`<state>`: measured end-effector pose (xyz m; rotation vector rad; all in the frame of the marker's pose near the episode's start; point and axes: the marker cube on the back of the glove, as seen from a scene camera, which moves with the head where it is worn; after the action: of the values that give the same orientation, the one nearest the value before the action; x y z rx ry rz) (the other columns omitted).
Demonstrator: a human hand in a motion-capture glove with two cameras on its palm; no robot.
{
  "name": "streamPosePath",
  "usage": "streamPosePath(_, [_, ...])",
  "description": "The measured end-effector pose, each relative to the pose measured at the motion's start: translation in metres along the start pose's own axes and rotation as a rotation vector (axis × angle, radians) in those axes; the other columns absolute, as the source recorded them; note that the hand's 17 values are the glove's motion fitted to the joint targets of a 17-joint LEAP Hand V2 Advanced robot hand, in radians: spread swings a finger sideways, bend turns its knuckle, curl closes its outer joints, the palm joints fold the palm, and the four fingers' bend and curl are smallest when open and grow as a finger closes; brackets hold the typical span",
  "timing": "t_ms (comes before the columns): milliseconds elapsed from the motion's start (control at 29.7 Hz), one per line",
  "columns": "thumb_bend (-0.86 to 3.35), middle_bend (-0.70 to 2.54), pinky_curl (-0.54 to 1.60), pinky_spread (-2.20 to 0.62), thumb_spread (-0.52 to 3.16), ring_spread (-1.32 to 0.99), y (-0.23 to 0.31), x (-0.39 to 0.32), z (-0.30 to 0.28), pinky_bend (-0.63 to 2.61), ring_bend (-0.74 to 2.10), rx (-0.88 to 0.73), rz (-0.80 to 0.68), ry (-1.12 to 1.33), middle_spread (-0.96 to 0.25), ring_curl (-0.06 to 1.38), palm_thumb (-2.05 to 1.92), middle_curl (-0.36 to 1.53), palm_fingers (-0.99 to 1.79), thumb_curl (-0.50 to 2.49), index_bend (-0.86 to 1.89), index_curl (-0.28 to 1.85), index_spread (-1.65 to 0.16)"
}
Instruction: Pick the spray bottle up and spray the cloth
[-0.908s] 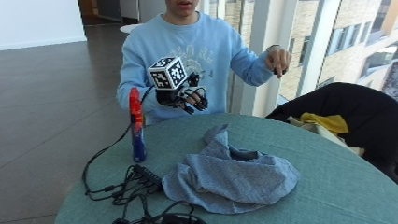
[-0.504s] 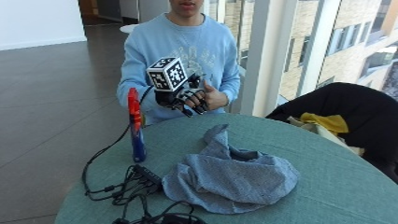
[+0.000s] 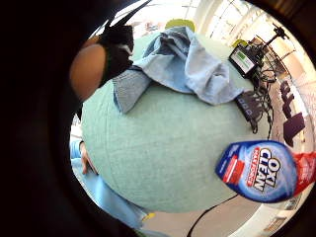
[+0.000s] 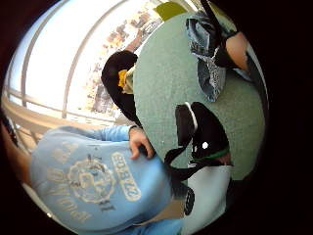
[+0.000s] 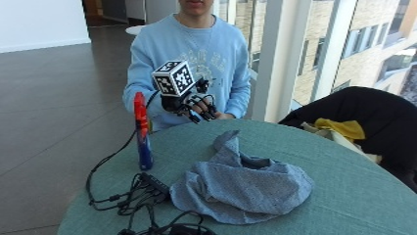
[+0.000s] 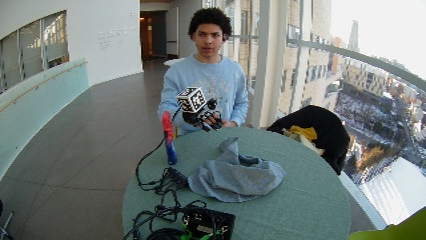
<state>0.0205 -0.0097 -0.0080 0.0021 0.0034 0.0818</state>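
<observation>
1. Outside view: the gloved right hand (image 5: 196, 105) is raised above the near edge of the round green table (image 5: 365, 196), in front of the person's light blue sweatshirt (image 5: 196, 49). Its fingers hang loosely, spread and a little curled, and they hold nothing.
2. The spray bottle (image 5: 141, 131) stands upright near the table's edge, just beside the hand on its outer side and apart from it. It has a red top and a blue body. Its trigger cannot be made out here.
3. The little finger side palm view shows the bottle's label (image 3: 261, 170) close up, reading "OXI CLEAN"; the bottle is cut off at the picture's rim.
4. The grey-blue cloth (image 5: 244, 183) lies crumpled on the table, one corner peaked upward, well apart from the bottle.
5. Black cables (image 5: 133, 196) lie in a tangle on the table between bottle and cloth, touching the cloth's edge. A black box (image 6: 208, 222) with a small screen sits at the far end of the table; only the wide outside view shows it whole.
6. The person's bare left hand (image 4: 139, 143) rests at the table's edge by the sweatshirt; in the outside view the gloved hand hides most of it.
7. A dark coat (image 5: 365, 112) with something yellow (image 5: 338, 128) on it hangs beside the table, partly cut off.
</observation>
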Motion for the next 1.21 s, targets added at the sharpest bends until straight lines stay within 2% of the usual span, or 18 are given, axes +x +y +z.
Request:
streamPosePath(303, [0.20,0.24,0.25,0.19,1.15,-0.02,0.045,0.005,-0.012,0.17,0.17,0.029,0.056,-0.011,-0.09,0.23,0.66,0.33,0.78,0.30,0.31,0.37,-0.29])
streamPosePath(538, [0.16,0.21,0.29,0.19,1.17,-0.03,0.102,0.015,-0.029,0.27,0.28,0.179,0.173,-0.202,-0.09,0.28,0.67,0.35,0.67,0.32,0.06,0.31,-0.34])
streamPosePath(773, [0.11,0.21,0.32,0.18,1.18,-0.03,0.142,0.051,-0.044,0.32,0.34,0.327,0.312,-0.339,-0.09,0.30,0.67,0.36,0.65,0.33,0.06,0.25,-0.37])
streamPosePath(908, [0.08,0.22,0.33,0.18,1.17,-0.03,0.166,0.077,-0.046,0.33,0.36,0.363,0.323,-0.397,-0.09,0.31,0.68,0.37,0.65,0.33,0.08,0.23,-0.37])
streamPosePath(1210, [0.01,0.29,0.36,0.17,1.12,-0.03,0.136,0.133,-0.040,0.40,0.41,0.593,0.534,-0.597,-0.08,0.34,0.66,0.40,0.59,0.32,0.03,0.17,-0.38])
